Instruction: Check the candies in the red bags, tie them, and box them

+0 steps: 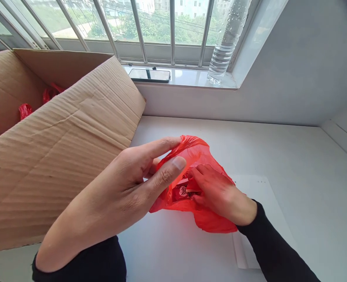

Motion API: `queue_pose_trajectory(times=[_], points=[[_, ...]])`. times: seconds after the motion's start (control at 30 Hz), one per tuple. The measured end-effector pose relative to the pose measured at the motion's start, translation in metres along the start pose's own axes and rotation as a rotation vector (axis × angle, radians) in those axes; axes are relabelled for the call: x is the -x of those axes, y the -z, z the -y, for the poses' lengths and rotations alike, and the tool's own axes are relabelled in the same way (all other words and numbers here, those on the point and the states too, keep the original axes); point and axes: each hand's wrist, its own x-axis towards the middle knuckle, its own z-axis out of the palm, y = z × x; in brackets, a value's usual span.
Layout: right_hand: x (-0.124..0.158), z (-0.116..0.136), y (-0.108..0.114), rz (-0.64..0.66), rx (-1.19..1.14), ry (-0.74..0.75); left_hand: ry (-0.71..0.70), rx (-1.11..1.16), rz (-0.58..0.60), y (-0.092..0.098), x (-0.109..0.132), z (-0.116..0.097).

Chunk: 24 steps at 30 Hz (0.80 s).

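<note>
A thin red plastic bag (216, 223) sits over the white table with its mouth held wide. My left hand (132, 184) grips the bag's left rim, thumb on the near side and fingers around the far side. Inside the bag, my right hand (213, 190) reaches in up to the wrist. Its fingers and thumb curl around small red wrapped packets (181, 191) printed with a dark character in a white patch. Red film covers part of the right hand, and its fingertips are partly hidden among the packets.
A large open cardboard box (82, 129) stands at the left, with several red bags (26, 111) inside. On the windowsill lie a phone (150, 75) and an upright clear water bottle (220, 58). A flat white object (264, 207) rests under my right forearm.
</note>
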Motion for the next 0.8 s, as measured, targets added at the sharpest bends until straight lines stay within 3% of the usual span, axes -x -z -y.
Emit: queue_pose_trajectory(times=[0.17, 0.37, 0.6, 0.8], points=[[0.001, 0.0, 0.003, -0.015, -0.057, -0.043, 0.019, -0.01, 0.015, 0.001, 0.0, 0.0], [0.001, 0.008, 0.032, -0.079, -0.321, -0.151, 0.034, 0.027, 0.008, 0.002, 0.001, 0.0], [-0.006, 0.018, 0.045, 0.071, -1.098, -0.174, 0.033, 0.042, -0.02, 0.003, 0.002, 0.0], [-0.004, 0.015, 0.044, 0.097, -1.275, -0.18, 0.008, 0.059, -0.012, 0.003, 0.0, 0.0]])
